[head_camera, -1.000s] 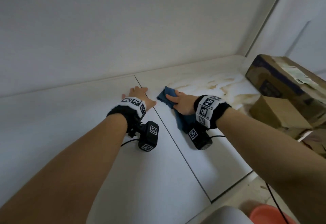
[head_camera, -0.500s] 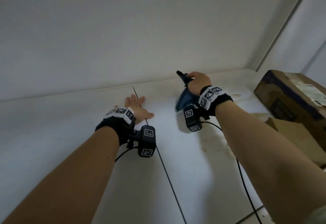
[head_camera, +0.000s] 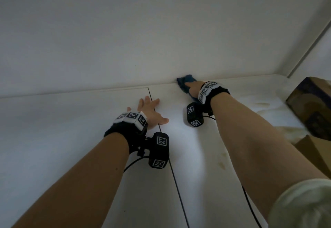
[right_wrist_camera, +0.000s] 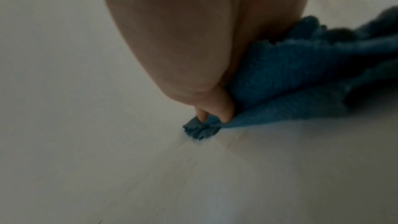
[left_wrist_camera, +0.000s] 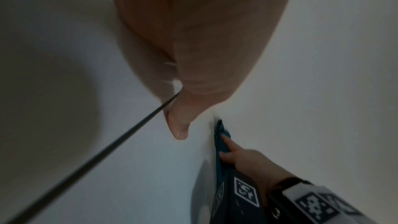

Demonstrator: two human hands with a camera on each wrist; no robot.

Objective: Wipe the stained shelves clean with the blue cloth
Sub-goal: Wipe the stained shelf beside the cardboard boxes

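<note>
My right hand (head_camera: 192, 88) presses the blue cloth (head_camera: 185, 82) down with fingers stretched out along it, so it is not clamped around the fabric but flat on top. From the right wrist view I see two fingertips (right_wrist_camera: 225, 115) pushing the bunched front edge of the cloth (right_wrist_camera: 301, 81) against the shelf (head_camera: 200, 156), right at the far edge where the shelf meets the back wall (head_camera: 143, 30). The rest of the cloth trails back under my palm toward the wrist.

My left hand (head_camera: 150, 113) lies flat on the shelf with fingers spread and holds nothing. It sits across the dark seam (head_camera: 176, 188) between two shelf boards, nearer to me and to the left of the cloth. In the left wrist view my thumb (left_wrist_camera: 178, 125) rests beside that seam (left_wrist_camera: 96, 156), and I can see the right hand (left_wrist_camera: 243, 157) on the cloth (left_wrist_camera: 220, 144) just beyond it.

To the right of the right arm the shelf carries yellowish stains (head_camera: 265, 107). A cardboard box (head_camera: 313, 105) stands at the far right, with a second piece of cardboard (head_camera: 315, 152) lying nearer beside it. Black cables run from both wrist cameras toward me.
</note>
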